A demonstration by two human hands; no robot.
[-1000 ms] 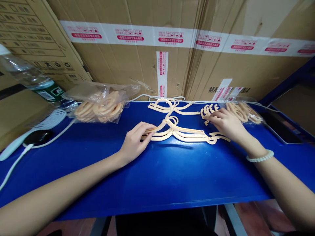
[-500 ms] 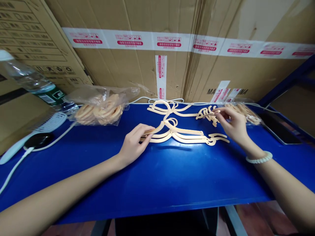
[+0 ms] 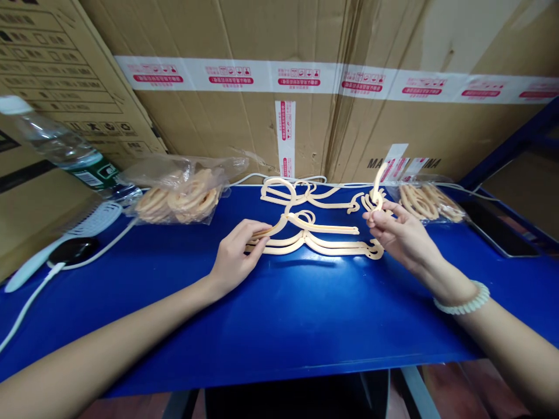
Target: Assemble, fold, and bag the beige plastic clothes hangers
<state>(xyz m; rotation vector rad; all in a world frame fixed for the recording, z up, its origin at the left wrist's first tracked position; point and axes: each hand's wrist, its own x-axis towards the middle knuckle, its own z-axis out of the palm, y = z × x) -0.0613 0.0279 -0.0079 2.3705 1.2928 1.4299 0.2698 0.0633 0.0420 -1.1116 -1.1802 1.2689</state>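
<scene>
My left hand (image 3: 240, 253) is closed on the left end of a beige folding hanger (image 3: 323, 226), whose arms spread out to the right with a curved loop near its middle. Between the thumb and fingers of my right hand (image 3: 399, 233) is a beige hook piece (image 3: 377, 189), its curved end pointing up. Just below the held hanger lies another beige hanger (image 3: 334, 247), with a hook at its right end beside my right hand. Farther back rests one more hanger (image 3: 327, 203), also hooked at the right. Several loose hooks (image 3: 371, 199) are partly hidden behind the held piece.
Clear bags of beige parts lie at the back left (image 3: 192, 198) and back right (image 3: 430, 201). A water bottle (image 3: 82, 157), a white hairbrush (image 3: 91, 221) and a cabled black disc (image 3: 73, 250) are at left; a dark phone (image 3: 498, 227) lies right. Cardboard boxes (image 3: 227, 122) wall the back.
My right hand has drawn back from the pile of loose hooks toward me, and the hook in it now stands upright. My left hand stays on the hanger.
</scene>
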